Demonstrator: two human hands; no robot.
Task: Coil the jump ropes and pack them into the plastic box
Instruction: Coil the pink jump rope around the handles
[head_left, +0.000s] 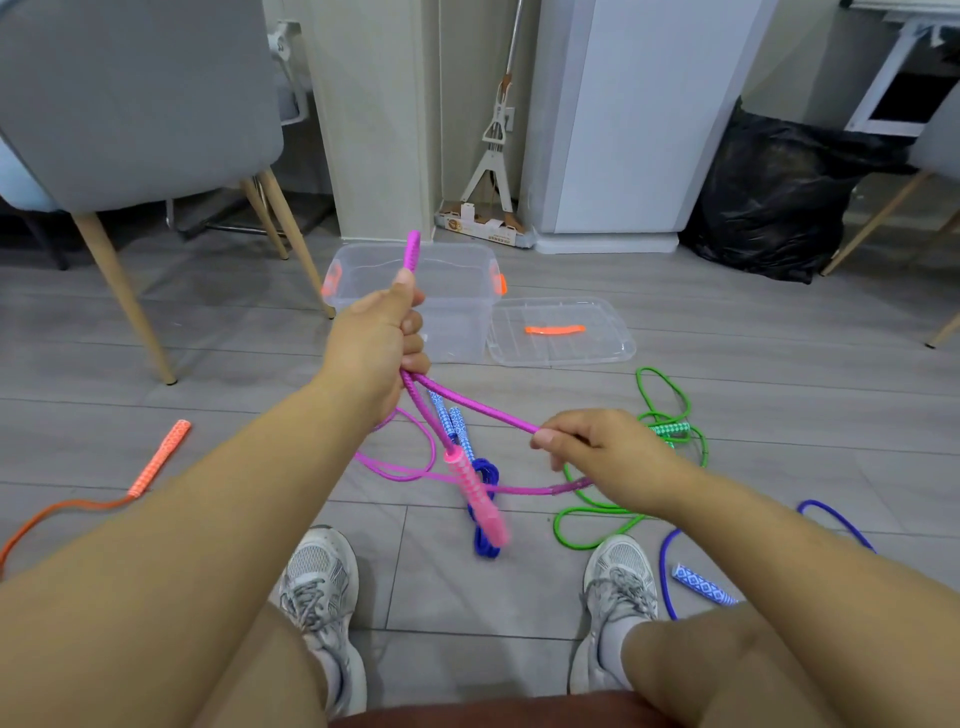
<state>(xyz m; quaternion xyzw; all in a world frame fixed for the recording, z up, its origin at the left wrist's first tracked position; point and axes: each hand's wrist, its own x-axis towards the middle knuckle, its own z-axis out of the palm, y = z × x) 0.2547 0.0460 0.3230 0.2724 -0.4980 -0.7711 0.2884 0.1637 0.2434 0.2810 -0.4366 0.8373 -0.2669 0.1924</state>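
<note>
Orange jump rope (161, 457) slack on the floor far left, left hand (382, 338) raised, fingers wrapped tight around doubled strands of the magenta jump rope (483, 408), one stiff end poking up past the thumb, pink handle (478, 493) dangling below. Behind, clear plastic box (462, 312) uncovered on the floor, lid (561, 348) flat just beside it. Right hand (602, 447) with fingers pinched on a strand of the same rope, green jump rope (670, 429) and blue jump rope (704, 586) loose on the floor beneath
</note>
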